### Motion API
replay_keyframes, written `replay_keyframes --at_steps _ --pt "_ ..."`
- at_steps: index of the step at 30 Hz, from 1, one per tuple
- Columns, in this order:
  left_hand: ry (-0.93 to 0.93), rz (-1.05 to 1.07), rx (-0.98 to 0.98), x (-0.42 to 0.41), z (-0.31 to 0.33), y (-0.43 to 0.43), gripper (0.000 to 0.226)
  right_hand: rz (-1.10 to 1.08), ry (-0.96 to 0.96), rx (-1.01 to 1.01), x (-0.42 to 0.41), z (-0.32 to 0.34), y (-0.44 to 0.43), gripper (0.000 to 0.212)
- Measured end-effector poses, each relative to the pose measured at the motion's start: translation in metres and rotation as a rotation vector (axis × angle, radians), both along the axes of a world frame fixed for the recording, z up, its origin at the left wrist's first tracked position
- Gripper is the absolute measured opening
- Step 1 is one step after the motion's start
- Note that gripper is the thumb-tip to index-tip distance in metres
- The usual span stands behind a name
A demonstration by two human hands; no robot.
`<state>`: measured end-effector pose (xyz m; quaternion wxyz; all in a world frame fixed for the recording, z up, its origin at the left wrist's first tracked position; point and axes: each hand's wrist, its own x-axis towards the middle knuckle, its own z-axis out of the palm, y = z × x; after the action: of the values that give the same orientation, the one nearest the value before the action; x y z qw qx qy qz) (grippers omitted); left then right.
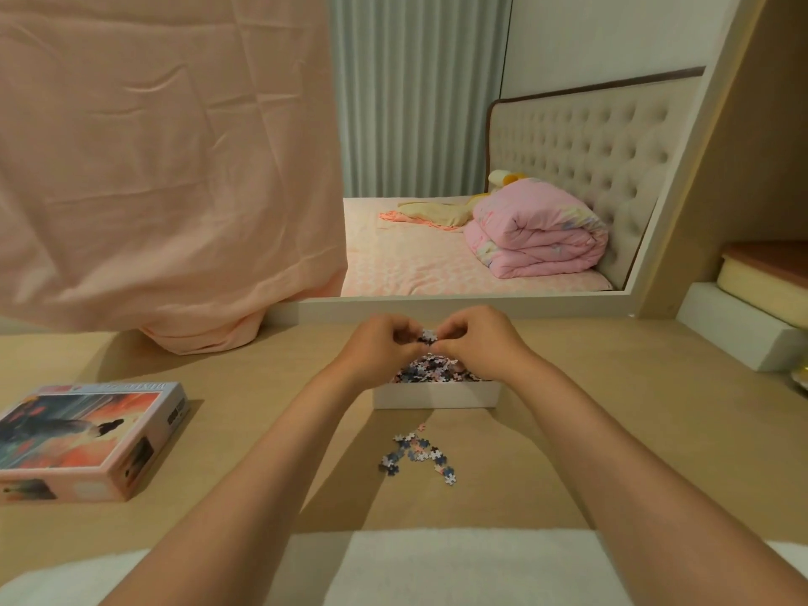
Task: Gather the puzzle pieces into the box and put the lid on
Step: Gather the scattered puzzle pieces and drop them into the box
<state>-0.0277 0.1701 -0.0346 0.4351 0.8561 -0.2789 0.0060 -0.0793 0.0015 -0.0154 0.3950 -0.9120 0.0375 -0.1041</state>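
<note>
Setting: a person sits at a pale wooden desk (612,413), seen from above through a head-worn camera, with both bare forearms reaching forward.
Left hand: the left hand (379,343) is raised over the box, fingers curled inward, pinching a clump of pieces (429,335).
Right hand: the right hand (477,342) meets the left, fingertips touching, and pinches the same clump from the other side.
Box: a white open box (437,398) stands mid-desk, directly below the hands.
Box contents: a heap of pieces (430,371) in pink, white and dark blue fills it above the rim.
Loose pieces: a small scatter of loose pieces (417,454) lies on the desk just in front of the box, between the forearms.
Lid: the lid (87,435), printed with a sunset picture, lies picture side up, well apart at the left.
Background: a peach cloth (153,168) hangs at the left; a bed with a folded pink quilt (538,238) shows behind the desk.
</note>
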Motion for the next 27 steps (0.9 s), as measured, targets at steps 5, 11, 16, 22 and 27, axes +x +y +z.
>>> replay_keyframes --at_steps 5,11,16,22,27 --pt "-0.053 -0.068 0.313 0.012 0.002 -0.01 0.028 0.051 0.083 -0.205 0.013 -0.006 -0.011 0.019" --pt "-0.068 -0.053 0.327 0.01 -0.005 0.001 0.032 0.024 0.031 -0.239 0.003 -0.008 -0.02 0.013" --pt "-0.3 -0.021 0.279 -0.005 -0.009 0.017 0.018 0.127 -0.01 -0.244 -0.022 -0.01 -0.011 0.014" --pt "-0.188 -0.159 0.488 -0.043 -0.027 0.05 0.026 0.437 0.237 -0.421 -0.046 -0.04 0.007 0.035" --pt "-0.153 -0.204 0.575 -0.05 -0.048 0.062 0.047 0.458 0.232 -0.574 -0.051 -0.047 0.017 0.037"
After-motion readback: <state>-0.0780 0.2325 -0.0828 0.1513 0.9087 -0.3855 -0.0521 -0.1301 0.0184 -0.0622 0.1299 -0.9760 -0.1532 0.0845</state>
